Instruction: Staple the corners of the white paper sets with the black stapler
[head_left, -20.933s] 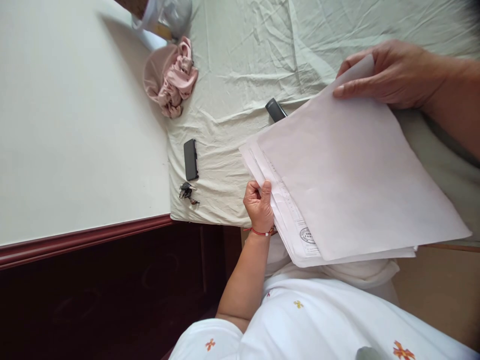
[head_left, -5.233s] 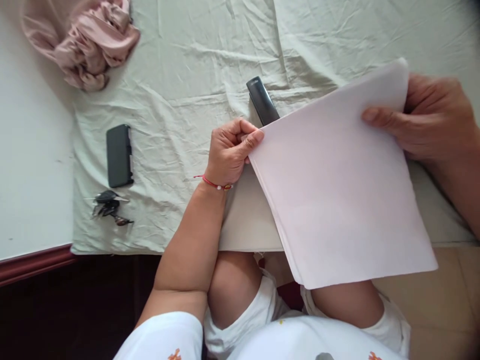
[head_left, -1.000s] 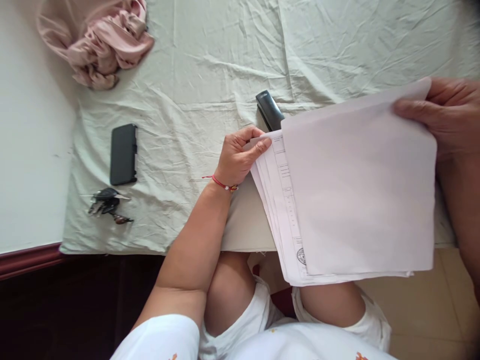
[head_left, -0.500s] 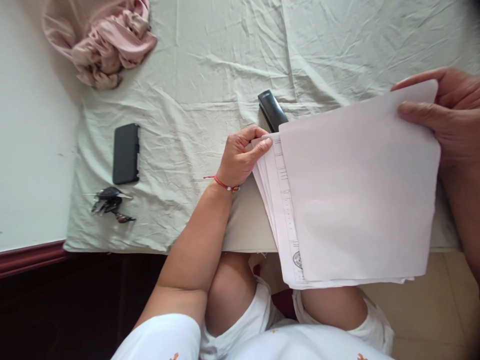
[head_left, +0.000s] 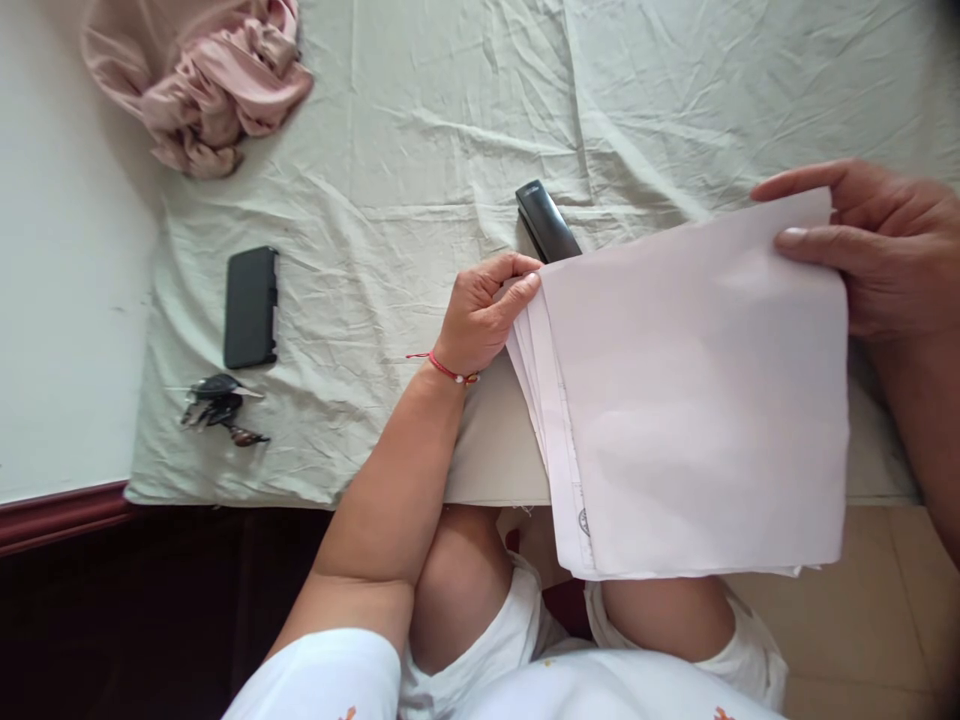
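Note:
My left hand [head_left: 491,310], with a red string bracelet at the wrist, pinches the upper left corner of a stack of papers [head_left: 536,400]. The sheets fan out slightly along their left edges, and part of a printed round stamp shows low on one of them. A blank white sheet [head_left: 705,400] covers most of the stack. My right hand [head_left: 877,250] grips that sheet near its upper right corner, thumb in front and fingers behind. Just beyond the papers lies a black stapler [head_left: 547,220], its near end hidden by them.
A pale green cloth [head_left: 405,130] with wrinkles covers the table. On the left are a black phone [head_left: 251,307] and a bunch of keys [head_left: 219,405]. Crumpled pink fabric [head_left: 225,90] lies at the far left, beside a white wall [head_left: 67,250]. The papers overhang the table's front edge.
My right hand has moved left and slightly down with the top sheet. That sheet now reaches my left thumb and covers most of the printed strip seen before. My left hand has barely moved.

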